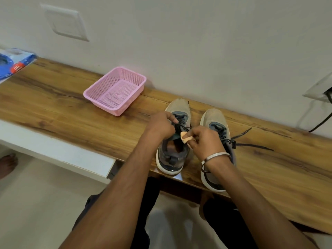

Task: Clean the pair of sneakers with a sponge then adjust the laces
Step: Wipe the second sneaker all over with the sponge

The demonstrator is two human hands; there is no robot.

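Up close, 2 grey sneakers sit side by side on a wooden worktop (71,105), toes twd the wall. L hand (160,125) pinches the dark laces (181,125) of the left sneaker (173,141); R hand (204,141) pinches a small orange sponge (239,139) just above that shoe's opening. Right sneaker (215,123) has loose laces trailing over the wood. Pink basket (115,90) stands near the wall, w/ a blue packet (14,62) at far left.

Wooden bench (62,97) carries pink basket (115,90), two sneakers (175,141), blue packet (12,63)
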